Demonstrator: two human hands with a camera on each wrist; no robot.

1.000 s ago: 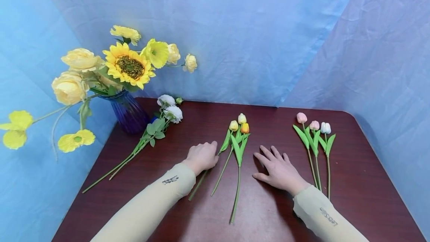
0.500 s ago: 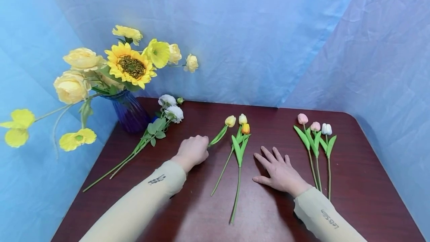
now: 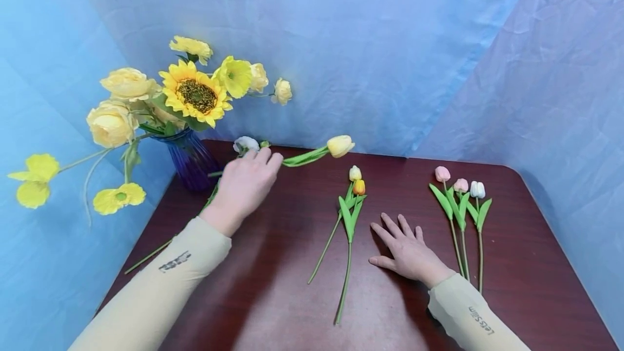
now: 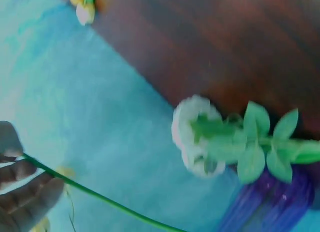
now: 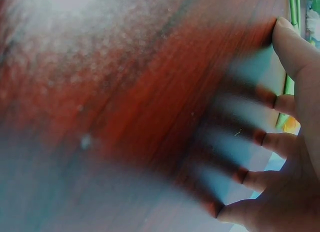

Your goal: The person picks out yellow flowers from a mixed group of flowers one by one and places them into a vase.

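Observation:
My left hand (image 3: 246, 184) pinches a pale yellow tulip (image 3: 340, 146) by its stem, raised over the back left of the table beside the blue vase (image 3: 192, 162). Its bloom points right; in the left wrist view the green stem (image 4: 107, 200) passes between thumb and fingers. Beneath that hand, white flowers (image 3: 246, 144) with long stems lie partly hidden. Palm down with fingers spread, my right hand (image 3: 410, 253) rests on the table, holding nothing. Left of it lie a cream tulip (image 3: 355, 173) and an orange tulip (image 3: 358, 187), their leaves overlapping.
The vase holds a sunflower (image 3: 196, 95), cream roses (image 3: 112, 123) and yellow poppies (image 3: 119, 197) that spread widely. Two pink tulips (image 3: 442, 174) and a white tulip (image 3: 478, 189) lie at the right of the dark red table (image 3: 531, 264). Blue cloth (image 3: 341, 58) hangs behind.
My left hand has lifted the pale yellow tulip off the table and carried it left and back, over the white flowers, with its stem turned nearly level. The right hand has stayed still.

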